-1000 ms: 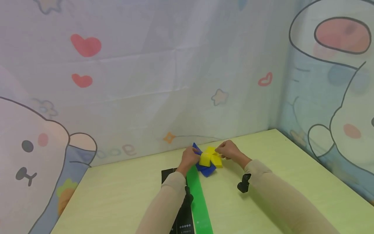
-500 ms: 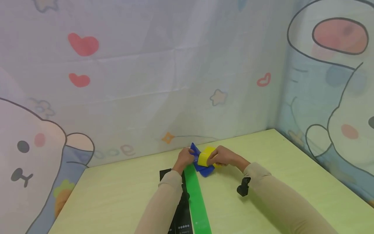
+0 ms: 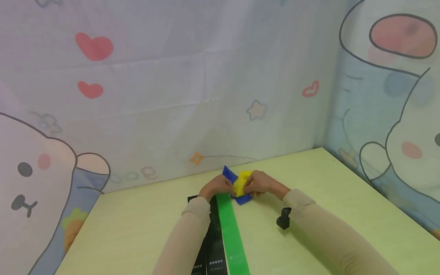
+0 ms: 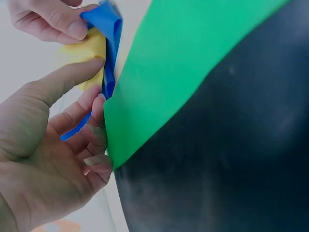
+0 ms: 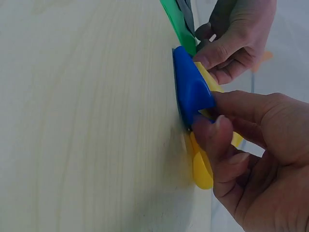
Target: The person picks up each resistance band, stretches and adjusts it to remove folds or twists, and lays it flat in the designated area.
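Observation:
Short lengths of yellow resistance band (image 3: 240, 186) and blue resistance band (image 3: 244, 199) lie crossed in a loose, folded bundle near the table's back edge. My left hand (image 3: 217, 187) pinches the yellow band's left side; in the left wrist view its thumb (image 4: 87, 71) presses on the yellow, with the fingers curled behind. Opposite it, my right hand (image 3: 260, 184) has thumb and index finger at a raised blue fold (image 5: 205, 99), apparently pinching it. A yellow end (image 5: 203, 171) shows under that hand. Both hands partly hide the bundle.
A flat green resistance band (image 3: 232, 233) runs from beside the left hand toward the front edge. To its left lie black resistance bands (image 3: 215, 244) with white print, partly under the left sleeve. A printed cloth (image 3: 154, 95) hangs behind the pale table (image 3: 137, 225).
My right hand has moved from the yellow band's right edge in over the bundle. My left hand has shifted from the blue band's left part onto the yellow, which now looks narrower and gathered.

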`<state>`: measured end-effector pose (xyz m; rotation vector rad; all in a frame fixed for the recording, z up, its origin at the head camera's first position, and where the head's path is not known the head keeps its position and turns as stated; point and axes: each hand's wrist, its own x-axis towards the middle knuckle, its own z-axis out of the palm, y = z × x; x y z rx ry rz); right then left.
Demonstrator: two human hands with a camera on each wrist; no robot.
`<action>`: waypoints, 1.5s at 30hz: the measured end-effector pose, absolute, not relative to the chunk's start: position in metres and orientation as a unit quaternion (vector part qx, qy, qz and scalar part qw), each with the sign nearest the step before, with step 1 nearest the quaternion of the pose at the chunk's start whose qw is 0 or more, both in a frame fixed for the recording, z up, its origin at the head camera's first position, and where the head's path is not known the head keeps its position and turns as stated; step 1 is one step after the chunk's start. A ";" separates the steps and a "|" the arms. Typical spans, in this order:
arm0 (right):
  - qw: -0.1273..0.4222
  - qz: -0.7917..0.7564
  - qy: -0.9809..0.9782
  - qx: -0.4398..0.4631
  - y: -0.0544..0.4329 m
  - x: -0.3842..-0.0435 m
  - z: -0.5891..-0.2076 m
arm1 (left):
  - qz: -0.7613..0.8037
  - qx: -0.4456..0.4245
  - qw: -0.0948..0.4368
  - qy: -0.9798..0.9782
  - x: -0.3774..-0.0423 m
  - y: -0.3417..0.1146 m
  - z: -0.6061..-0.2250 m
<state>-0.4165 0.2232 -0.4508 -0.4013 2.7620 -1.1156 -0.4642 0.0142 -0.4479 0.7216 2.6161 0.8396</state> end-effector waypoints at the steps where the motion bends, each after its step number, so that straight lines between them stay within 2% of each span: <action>1: 0.066 -0.364 0.920 -0.132 0.223 -0.417 -0.452 | 0.289 0.252 0.149 0.912 -0.463 0.014 -0.447; 8: 0.059 -0.366 0.923 -0.100 0.222 -0.418 -0.456 | 0.263 0.277 0.132 0.915 -0.461 0.015 -0.446; 17: 0.021 -0.396 0.915 -0.068 0.222 -0.423 -0.454 | 0.223 0.320 0.071 0.918 -0.459 0.022 -0.442; 24: -0.065 -0.352 0.932 -0.058 0.232 -0.434 -0.457 | 0.280 0.311 0.027 0.908 -0.466 0.022 -0.448; 32: -0.096 -0.360 0.928 0.006 0.249 -0.441 -0.462 | 0.360 0.278 0.052 0.889 -0.460 0.021 -0.439; 37: -0.117 -0.351 0.929 0.011 0.254 -0.443 -0.467 | 0.442 0.245 0.067 0.860 -0.455 0.016 -0.429; 45: -0.127 -0.372 0.918 0.052 0.248 -0.444 -0.460 | 0.509 0.221 0.015 0.832 -0.439 0.004 -0.397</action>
